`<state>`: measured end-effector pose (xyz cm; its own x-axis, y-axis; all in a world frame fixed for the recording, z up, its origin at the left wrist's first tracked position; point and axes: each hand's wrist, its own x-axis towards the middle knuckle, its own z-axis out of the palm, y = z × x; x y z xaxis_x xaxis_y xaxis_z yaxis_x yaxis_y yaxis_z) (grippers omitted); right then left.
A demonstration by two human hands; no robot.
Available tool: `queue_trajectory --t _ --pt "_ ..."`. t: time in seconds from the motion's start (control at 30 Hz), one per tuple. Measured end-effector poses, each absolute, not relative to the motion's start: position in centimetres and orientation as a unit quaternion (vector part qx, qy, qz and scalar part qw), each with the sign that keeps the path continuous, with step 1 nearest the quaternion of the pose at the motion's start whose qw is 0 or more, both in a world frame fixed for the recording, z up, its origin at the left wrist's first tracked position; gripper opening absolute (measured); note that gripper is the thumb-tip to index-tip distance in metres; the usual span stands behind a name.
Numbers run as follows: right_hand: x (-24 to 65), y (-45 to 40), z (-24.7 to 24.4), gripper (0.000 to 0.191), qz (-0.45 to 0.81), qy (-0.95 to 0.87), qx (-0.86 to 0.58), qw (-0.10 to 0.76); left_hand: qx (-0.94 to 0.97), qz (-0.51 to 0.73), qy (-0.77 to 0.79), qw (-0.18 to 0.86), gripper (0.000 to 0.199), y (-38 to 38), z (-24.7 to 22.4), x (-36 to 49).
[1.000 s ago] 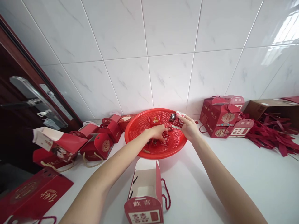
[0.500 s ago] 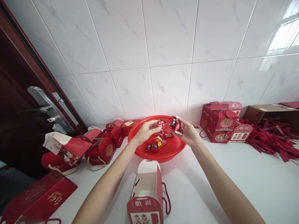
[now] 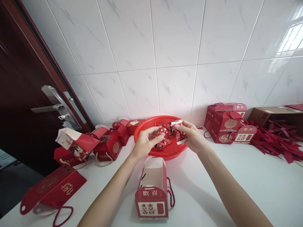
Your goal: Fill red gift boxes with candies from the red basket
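Observation:
Over a red plastic basket (image 3: 144, 123) my left hand (image 3: 145, 141) pinches a red candy packet (image 3: 163, 133) with white dots. My right hand (image 3: 191, 135) grips another red candy packet (image 3: 180, 132), white along its edges, and a small dark-wrapped piece seems to be beside it. Several wrapped candies (image 3: 164, 144) lie in the basket below, partly hidden by my left hand. In front of the basket stands an open red gift box (image 3: 151, 201) with a white inside and a dark red cord handle at its right. Neither hand touches the box.
Several red gift boxes (image 3: 111, 148) stand at the left by the door (image 3: 21, 94), one lying nearest (image 3: 56, 186). At the right are stacked red boxes (image 3: 223, 123), a pile of dark red ribbons (image 3: 274, 140) and a cardboard box (image 3: 262, 116). A tiled wall (image 3: 175, 91) rises behind.
Both hands have come lower and nearer to me, still holding candy packets. My left hand has moved slightly right, closing the gap between them. The view has shifted a little left.

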<state>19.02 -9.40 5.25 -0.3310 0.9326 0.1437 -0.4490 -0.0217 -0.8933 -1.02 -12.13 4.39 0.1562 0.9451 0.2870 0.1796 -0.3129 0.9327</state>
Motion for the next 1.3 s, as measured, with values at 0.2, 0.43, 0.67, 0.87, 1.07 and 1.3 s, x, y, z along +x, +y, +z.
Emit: queue_trajectory --t 0.2,0.43,0.67,0.87,1.07,1.3 --pt "19.5 -11.2 5.9 0.034 0.630 -0.546 -0.258 0.488 0.649 0.501 0.455 0.348 0.057 -13.5 4.1 -0.8" --pt "19.8 -12.8 6.3 0.029 0.551 -0.622 -0.260 0.491 0.662 0.520 0.442 0.311 0.033 -14.7 4.2 -0.5" --pt "20.6 -13.0 7.1 0.029 0.514 -0.642 -0.306 0.480 0.792 0.373 0.411 0.255 0.012 -16.3 6.2 -2.0" --pt "21.6 -13.0 7.6 0.029 0.483 -0.637 -0.317 0.511 0.832 0.065 0.495 0.243 0.025 -17.8 8.1 -5.5" --pt "21.7 -13.5 7.8 0.029 0.530 -0.664 -0.262 0.458 0.800 0.040 0.557 0.218 0.025 -18.2 7.0 -4.5" --pt "22.2 -13.6 8.0 0.026 0.481 -0.667 -0.247 0.513 0.791 0.027 0.568 0.225 0.019 -18.5 6.7 -3.3"
